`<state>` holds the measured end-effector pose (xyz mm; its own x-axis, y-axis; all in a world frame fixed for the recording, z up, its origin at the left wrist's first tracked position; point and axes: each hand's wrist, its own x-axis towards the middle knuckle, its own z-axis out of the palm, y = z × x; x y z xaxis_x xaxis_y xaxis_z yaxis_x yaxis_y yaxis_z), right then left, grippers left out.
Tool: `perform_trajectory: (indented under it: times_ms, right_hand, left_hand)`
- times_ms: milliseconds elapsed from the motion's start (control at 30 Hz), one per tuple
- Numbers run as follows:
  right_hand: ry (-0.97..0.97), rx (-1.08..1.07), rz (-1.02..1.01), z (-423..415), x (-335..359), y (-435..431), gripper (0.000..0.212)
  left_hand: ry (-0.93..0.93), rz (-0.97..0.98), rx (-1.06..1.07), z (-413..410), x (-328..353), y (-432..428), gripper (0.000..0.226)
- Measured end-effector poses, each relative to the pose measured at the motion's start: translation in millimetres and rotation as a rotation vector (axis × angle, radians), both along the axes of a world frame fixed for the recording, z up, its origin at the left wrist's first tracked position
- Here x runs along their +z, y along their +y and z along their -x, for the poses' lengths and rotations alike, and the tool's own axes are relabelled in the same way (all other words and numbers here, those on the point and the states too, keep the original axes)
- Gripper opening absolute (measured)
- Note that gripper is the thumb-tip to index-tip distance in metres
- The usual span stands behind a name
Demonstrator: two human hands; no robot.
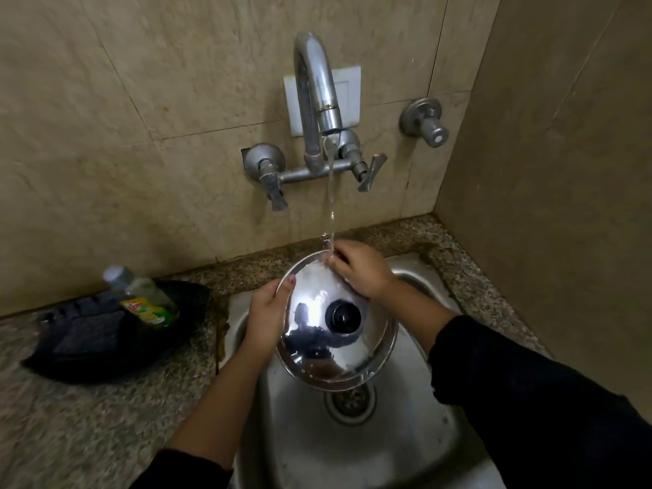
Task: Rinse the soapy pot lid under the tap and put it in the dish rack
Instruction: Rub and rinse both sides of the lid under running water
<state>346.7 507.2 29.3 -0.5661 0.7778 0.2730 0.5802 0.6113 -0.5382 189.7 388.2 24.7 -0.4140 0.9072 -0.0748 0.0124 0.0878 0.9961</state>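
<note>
Round shiny steel pot lid (319, 322) with black knob (343, 316), held tilted over the steel sink (303, 435) under running water.

Gripped at its near-left rim by the left hand (263, 321), fingers wrapped around the edge; touched at its far rim by the right hand (360, 268), fingers narrow and pressed on the metal where the stream lands. Directly above the lid, curved chrome wall tap (315, 97). Below the lid, sink drain (351, 400). Left of the lid on the speckled granite worktop (88, 418), black tray (106, 333) holding a clear dish-soap bottle (144, 294).

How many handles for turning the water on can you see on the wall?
3. One lever left of the tap, one lever right of it, and a round knob further right. None looks hidden.
</note>
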Motion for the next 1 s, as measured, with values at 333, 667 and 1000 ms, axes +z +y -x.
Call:
perform_trajectory:
  times_ms: [333, 667, 1000]
  right_hand:
    - [0.429, -0.318, 0.293, -13.2, -6.8, 0.7, 0.035]
    - [0.185, -0.348, 0.152, -5.1, 21.9, -2.2, 0.053]
    - [0.024, -0.104, -0.092, 6.8, 20.9, -16.1, 0.031]
  left_hand:
    - [-0.117, -0.007, 0.101, -3.3, 15.0, -13.3, 0.019]
    - [-0.196, 0.048, 0.021, 6.8, 26.8, 1.2, 0.022]
    - [-0.082, 0.164, -0.168, 12.6, 31.6, 7.5, 0.026]
